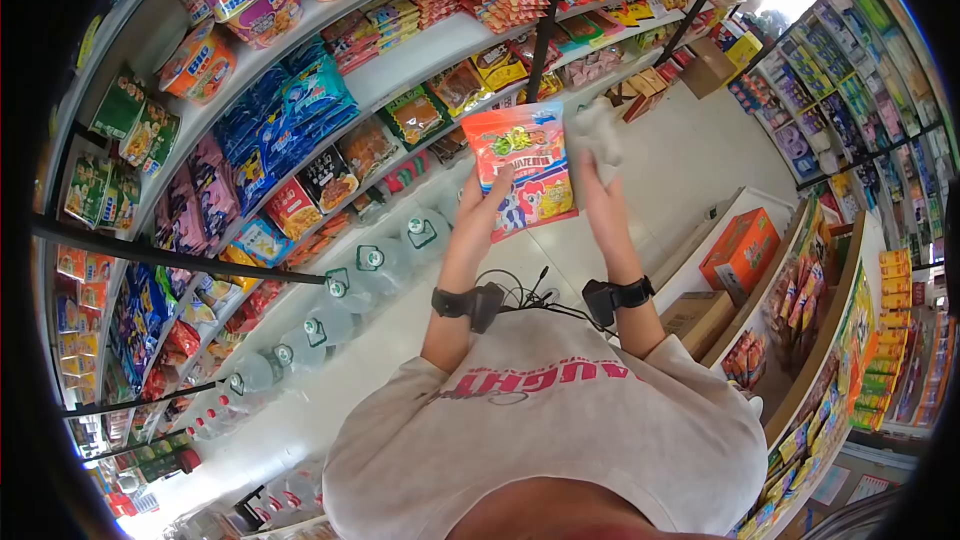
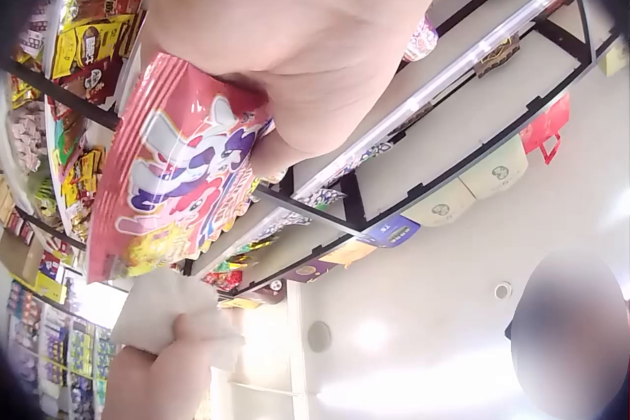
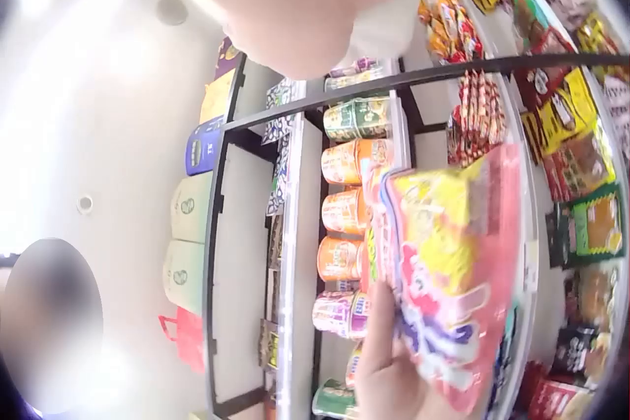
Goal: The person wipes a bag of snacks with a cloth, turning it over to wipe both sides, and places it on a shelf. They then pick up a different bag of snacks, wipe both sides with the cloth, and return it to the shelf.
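Note:
A pink-red snack bag [image 1: 520, 170] with cartoon ponies is held upright by the left hand [image 1: 487, 202], its thumb on the front. In the left wrist view that hand [image 2: 285, 36] grips the edge of the bag [image 2: 187, 174]. The right hand [image 1: 603, 202], to the right of the bag and apart from it, holds a crumpled white cloth or tissue [image 1: 600, 135]. The same white piece [image 2: 167, 312] shows by the right hand [image 2: 162, 376] in the left wrist view. In the right wrist view the left hand [image 3: 389, 371] holds the bag [image 3: 443, 272] from below.
Curved shelves [image 1: 400, 75] of packaged snacks and cup noodles [image 1: 200, 60] stand ahead and left. Large clear bottles [image 1: 370, 270] line the floor below them. At right are an orange box [image 1: 740, 252], a brown carton [image 1: 697, 320] and a snack rack [image 1: 790, 310]. Black cables [image 1: 525, 292] lie near the torso.

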Tool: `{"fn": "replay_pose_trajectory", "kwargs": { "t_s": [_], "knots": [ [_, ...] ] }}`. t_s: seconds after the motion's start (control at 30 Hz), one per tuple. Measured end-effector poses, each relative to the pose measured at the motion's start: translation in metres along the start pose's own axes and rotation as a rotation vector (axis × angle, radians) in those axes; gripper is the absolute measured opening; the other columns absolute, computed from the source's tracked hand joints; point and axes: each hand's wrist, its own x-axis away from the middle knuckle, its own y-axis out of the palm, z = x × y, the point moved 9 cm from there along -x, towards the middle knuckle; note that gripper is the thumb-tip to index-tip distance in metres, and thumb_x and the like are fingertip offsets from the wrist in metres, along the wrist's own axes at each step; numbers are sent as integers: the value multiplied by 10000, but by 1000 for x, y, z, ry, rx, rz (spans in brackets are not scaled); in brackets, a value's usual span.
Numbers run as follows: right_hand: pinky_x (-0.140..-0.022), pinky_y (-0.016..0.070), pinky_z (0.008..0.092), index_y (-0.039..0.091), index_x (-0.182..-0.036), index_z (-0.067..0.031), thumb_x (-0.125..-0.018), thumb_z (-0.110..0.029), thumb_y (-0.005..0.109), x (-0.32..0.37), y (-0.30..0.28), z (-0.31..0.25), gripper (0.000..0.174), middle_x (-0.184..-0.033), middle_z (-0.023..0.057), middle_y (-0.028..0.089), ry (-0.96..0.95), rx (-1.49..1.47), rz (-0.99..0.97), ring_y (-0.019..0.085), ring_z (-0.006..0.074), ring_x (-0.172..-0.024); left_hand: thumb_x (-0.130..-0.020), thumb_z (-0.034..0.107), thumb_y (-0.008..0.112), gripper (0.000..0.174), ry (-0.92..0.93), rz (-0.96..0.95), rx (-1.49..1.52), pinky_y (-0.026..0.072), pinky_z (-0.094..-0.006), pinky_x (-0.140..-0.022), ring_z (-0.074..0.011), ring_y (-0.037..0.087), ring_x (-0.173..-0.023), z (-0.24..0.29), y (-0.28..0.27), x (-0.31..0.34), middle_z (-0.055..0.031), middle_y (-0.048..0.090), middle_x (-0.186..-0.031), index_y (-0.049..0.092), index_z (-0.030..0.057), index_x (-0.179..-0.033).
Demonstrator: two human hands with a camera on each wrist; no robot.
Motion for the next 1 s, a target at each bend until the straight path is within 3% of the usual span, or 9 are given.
{"fn": "replay_pose_trajectory", "kwargs": {
  "t_s": [0.07,0.1,0.17,0.37,0.47,0.67,0.77,0.87,1.0],
  "knots": [
    [-1108,315,320,405,-1452,-9,-1055,-440,409,8,17,-1,586,-1439,112,478,92,-89,-16,451,181,-1304,-1008,260,584,435,64,27,-116,502,-261,-910,-100,616,-1058,5,3,0,-88,620,-1251,493,-9,-1339],
    [-1107,311,316,412,-1445,-6,-1055,-443,407,-14,64,6,586,-1433,108,478,53,-347,-12,446,177,-1301,-1000,249,599,420,102,-8,-225,509,-260,-891,-102,625,-1036,47,-30,-19,-82,633,-1229,509,-10,-1319],
    [-1104,303,309,427,-1432,2,-1056,-447,402,-4,32,19,586,-1423,100,479,118,-556,-25,437,171,-1295,-984,228,628,390,70,-16,-128,522,-257,-854,-104,643,-991,20,-16,-8,-71,658,-1185,541,-11,-1279],
    [-898,465,254,583,-1263,-7,-1005,-261,588,9,44,-8,362,-1172,44,637,89,-204,-81,585,101,-1039,-900,143,726,322,109,-26,-310,532,-258,-808,-106,662,-928,16,-13,8,-68,708,-1063,611,-18,-1155],
    [-793,489,229,634,-1147,-22,-975,-177,635,7,32,3,232,-1035,5,665,103,-273,105,605,59,-908,-874,164,760,338,189,-3,-518,537,-260,-775,-100,665,-873,26,-12,15,-61,720,-1022,642,-14,-1137],
    [-790,496,243,605,-1166,-15,-994,-228,604,4,35,4,273,-1051,8,650,148,-662,195,607,64,-910,-851,151,777,375,91,-57,-398,529,-257,-792,-97,663,-886,34,-17,22,-70,721,-1014,630,-29,-1145],
    [-769,503,255,584,-1197,-9,-983,-278,623,1,35,-4,346,-1054,19,639,115,-502,82,601,73,-928,-845,129,780,372,135,58,-361,529,-252,-787,-96,660,-892,31,-39,21,-75,717,-1023,631,-31,-1146],
    [-747,513,273,587,-1182,4,-952,-304,668,21,69,-17,393,-1075,24,634,214,-32,-190,595,96,-942,-839,124,786,363,153,175,-209,530,-250,-779,-98,661,-886,37,-49,22,-80,713,-1033,635,-40,-1126],
    [-711,514,296,559,-1204,48,-909,-310,718,20,82,23,490,-946,51,663,144,112,-284,596,106,-841,-844,117,779,478,236,212,-232,523,-254,-794,-118,657,-911,51,-54,21,-95,688,-1088,552,-39,-1236]
  ]
}}
